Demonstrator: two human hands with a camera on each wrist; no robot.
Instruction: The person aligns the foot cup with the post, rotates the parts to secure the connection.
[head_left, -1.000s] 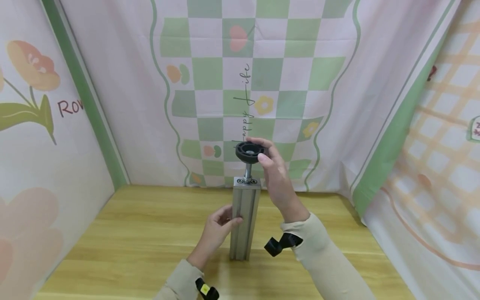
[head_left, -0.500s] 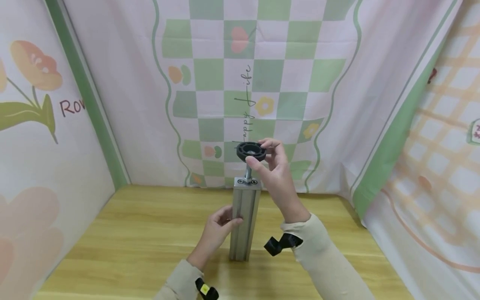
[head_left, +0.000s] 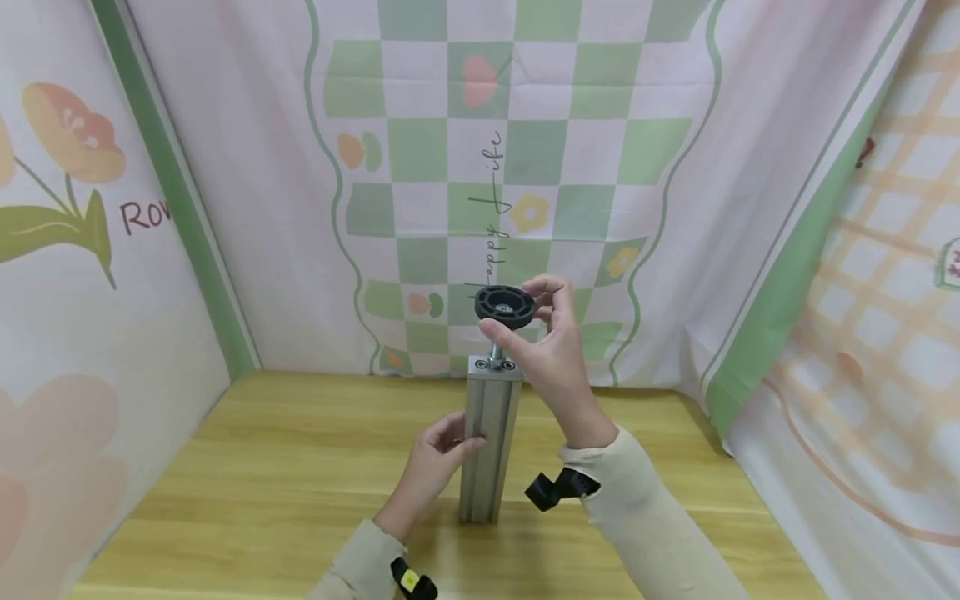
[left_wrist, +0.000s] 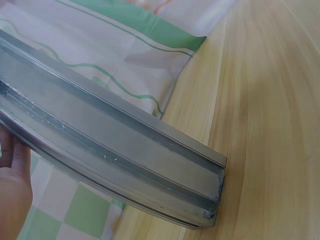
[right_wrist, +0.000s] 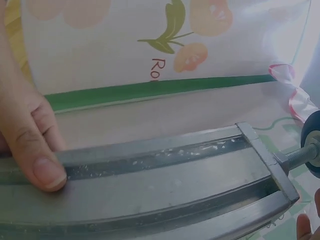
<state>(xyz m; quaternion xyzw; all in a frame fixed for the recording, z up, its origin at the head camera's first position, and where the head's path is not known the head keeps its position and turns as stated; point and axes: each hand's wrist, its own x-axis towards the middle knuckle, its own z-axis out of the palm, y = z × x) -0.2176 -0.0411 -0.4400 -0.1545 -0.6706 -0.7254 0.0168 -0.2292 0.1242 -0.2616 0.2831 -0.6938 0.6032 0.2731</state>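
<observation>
An aluminium profile (head_left: 491, 450) stands upright on the wooden table, with side grooves and a screwed end plate (head_left: 494, 372) on top. From that plate rises a threaded metal stud (right_wrist: 300, 157) carrying a black round levelling foot (head_left: 506, 321), its ribbed base facing up. My left hand (head_left: 435, 454) grips the profile around mid-height, thumb on the near face; its other fingers are partly hidden behind. Up at the foot, my right hand (head_left: 555, 354) holds the rim, thumb at the front and fingers at the right and back. Only fingertips (right_wrist: 304, 227) of it show in the right wrist view.
The wooden table (head_left: 285, 483) spreads around the profile. A printed checkered curtain (head_left: 420, 150) hangs behind it, with more printed cloth (head_left: 67, 333) at the left and a plaid cloth (head_left: 885, 333) at the right. Black camera mounts (head_left: 558, 489) sit on both wrists.
My right thumb has slid leftward around the front of the levelling foot, and the fingers have come from behind to its right side. The left hand and profile stay put.
</observation>
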